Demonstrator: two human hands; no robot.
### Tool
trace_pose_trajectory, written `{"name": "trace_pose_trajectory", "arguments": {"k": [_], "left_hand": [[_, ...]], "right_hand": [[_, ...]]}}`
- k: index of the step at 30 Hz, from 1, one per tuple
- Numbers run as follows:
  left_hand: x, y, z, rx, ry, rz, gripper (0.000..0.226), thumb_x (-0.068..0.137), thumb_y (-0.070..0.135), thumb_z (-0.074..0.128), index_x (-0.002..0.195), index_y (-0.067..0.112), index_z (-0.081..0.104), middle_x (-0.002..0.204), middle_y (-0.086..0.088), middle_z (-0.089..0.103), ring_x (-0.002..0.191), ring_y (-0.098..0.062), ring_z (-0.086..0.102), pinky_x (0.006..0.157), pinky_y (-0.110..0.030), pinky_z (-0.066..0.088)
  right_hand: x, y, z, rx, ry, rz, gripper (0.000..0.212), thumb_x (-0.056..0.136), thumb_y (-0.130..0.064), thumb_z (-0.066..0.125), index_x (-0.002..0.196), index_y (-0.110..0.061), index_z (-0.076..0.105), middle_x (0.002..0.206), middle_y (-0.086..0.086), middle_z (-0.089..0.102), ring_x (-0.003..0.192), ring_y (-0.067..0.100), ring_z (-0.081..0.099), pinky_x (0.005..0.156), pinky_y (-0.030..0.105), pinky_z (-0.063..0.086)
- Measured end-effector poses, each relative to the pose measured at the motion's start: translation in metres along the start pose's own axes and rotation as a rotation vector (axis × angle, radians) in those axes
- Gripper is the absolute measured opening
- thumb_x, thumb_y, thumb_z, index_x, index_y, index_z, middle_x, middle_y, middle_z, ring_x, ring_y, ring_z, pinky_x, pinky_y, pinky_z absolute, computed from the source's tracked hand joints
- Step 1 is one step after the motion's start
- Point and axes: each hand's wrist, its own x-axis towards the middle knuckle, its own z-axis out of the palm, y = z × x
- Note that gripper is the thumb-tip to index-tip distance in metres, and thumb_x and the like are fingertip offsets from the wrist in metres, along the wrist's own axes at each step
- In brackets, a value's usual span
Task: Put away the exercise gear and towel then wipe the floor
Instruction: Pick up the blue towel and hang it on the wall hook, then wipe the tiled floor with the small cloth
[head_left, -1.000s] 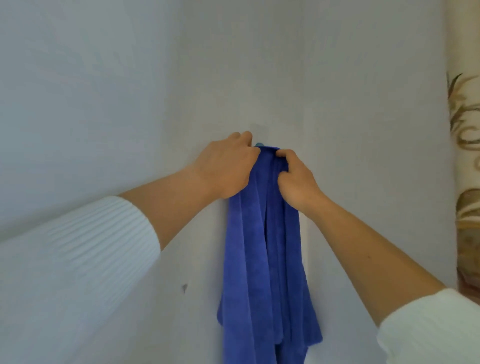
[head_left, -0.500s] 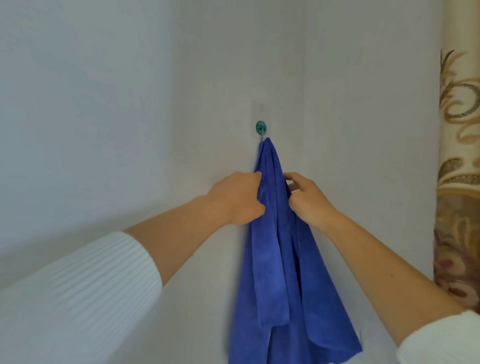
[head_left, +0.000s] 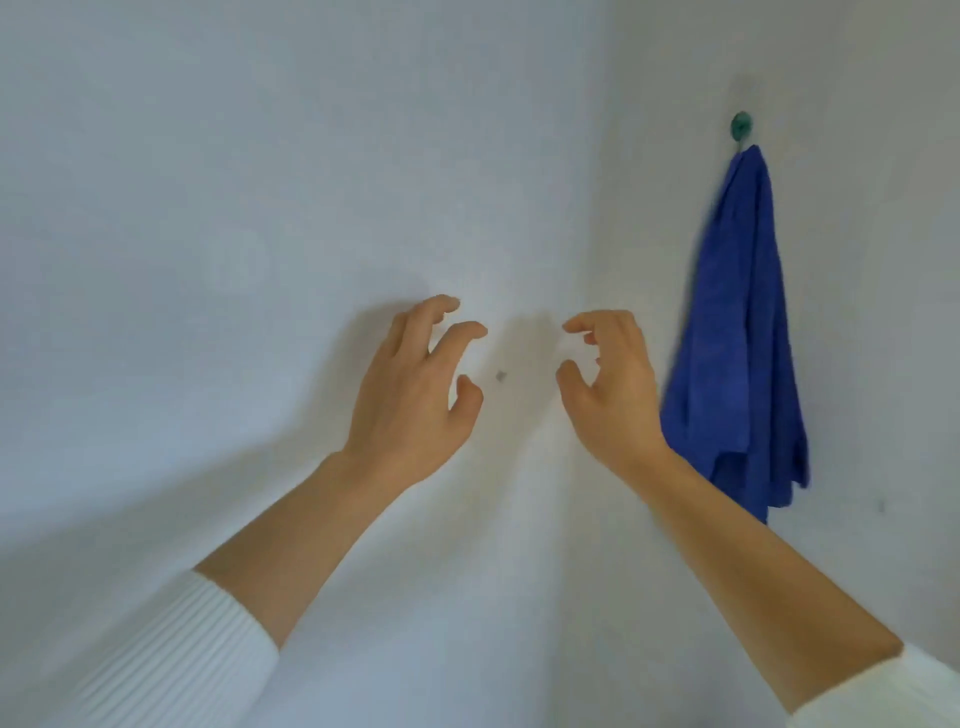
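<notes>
A blue towel (head_left: 740, 322) hangs in loose folds from a small green wall hook (head_left: 741, 126) at the upper right. My left hand (head_left: 415, 395) is raised in front of the white wall, fingers loosely curled and holding nothing. My right hand (head_left: 610, 387) is beside it, just left of the towel and apart from it, fingers also loosely curled and empty. My right forearm crosses in front of the towel's lower left edge.
White walls (head_left: 208, 208) meet in a corner (head_left: 605, 156) left of the towel. A small grey mark (head_left: 500, 376) sits on the wall between my hands.
Both hands let go of the towel and drew back from it. The view swung left, so the towel and hook now sit at the right.
</notes>
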Motion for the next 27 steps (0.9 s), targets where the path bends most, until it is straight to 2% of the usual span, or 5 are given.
{"name": "trace_pose_trajectory", "arguments": {"k": [3, 7, 18, 22, 27], "left_hand": [[-0.078, -0.051, -0.068, 0.084, 0.002, -0.142, 0.04, 0.079, 0.012, 0.056, 0.119, 0.019, 0.059, 0.137, -0.003, 0.044, 0.121, -0.02, 0.042, 0.086, -0.026, 0.043], [-0.177, -0.105, -0.175, 0.212, 0.02, -0.382, 0.039, 0.08, 0.009, 0.057, 0.118, 0.019, 0.06, 0.136, 0.0, 0.046, 0.123, -0.015, 0.041, 0.075, -0.023, 0.042], [-0.388, -0.177, -0.473, 0.796, -0.12, -0.924, 0.043, 0.08, 0.008, 0.057, 0.122, 0.018, 0.056, 0.143, -0.004, 0.041, 0.129, -0.021, 0.039, 0.087, -0.037, 0.047], [-0.452, -0.194, -0.57, 0.969, -0.208, -1.03, 0.041, 0.079, 0.006, 0.057, 0.119, 0.014, 0.058, 0.138, -0.007, 0.048, 0.122, -0.026, 0.048, 0.083, -0.037, 0.046], [-0.527, -0.237, -0.686, 1.126, -0.288, -1.255, 0.048, 0.088, 0.019, 0.049, 0.136, 0.021, 0.042, 0.15, -0.001, 0.031, 0.134, -0.018, 0.032, 0.1, -0.034, 0.036]], "right_hand": [[-0.046, -0.069, 0.06, 0.104, -0.088, -0.106, 0.03, 0.083, -0.014, 0.053, 0.113, -0.012, 0.056, 0.11, -0.007, 0.049, 0.103, 0.011, 0.047, 0.086, 0.025, 0.042], [-0.105, -0.173, 0.137, 0.26, -0.221, -0.21, 0.031, 0.085, -0.022, 0.049, 0.112, -0.01, 0.056, 0.112, 0.002, 0.054, 0.106, 0.014, 0.042, 0.087, 0.034, 0.043], [-0.275, -0.477, 0.311, 0.522, -0.767, -0.514, 0.041, 0.086, -0.023, 0.059, 0.125, -0.012, 0.051, 0.126, 0.004, 0.046, 0.114, 0.024, 0.041, 0.091, 0.034, 0.037], [-0.326, -0.584, 0.358, 0.586, -0.881, -0.611, 0.042, 0.089, -0.026, 0.055, 0.128, -0.015, 0.047, 0.129, 0.001, 0.044, 0.119, 0.022, 0.038, 0.095, 0.033, 0.033], [-0.395, -0.728, 0.421, 0.605, -0.979, -0.788, 0.048, 0.091, -0.034, 0.05, 0.135, -0.017, 0.041, 0.136, 0.0, 0.039, 0.125, 0.021, 0.034, 0.099, 0.034, 0.031]]}}
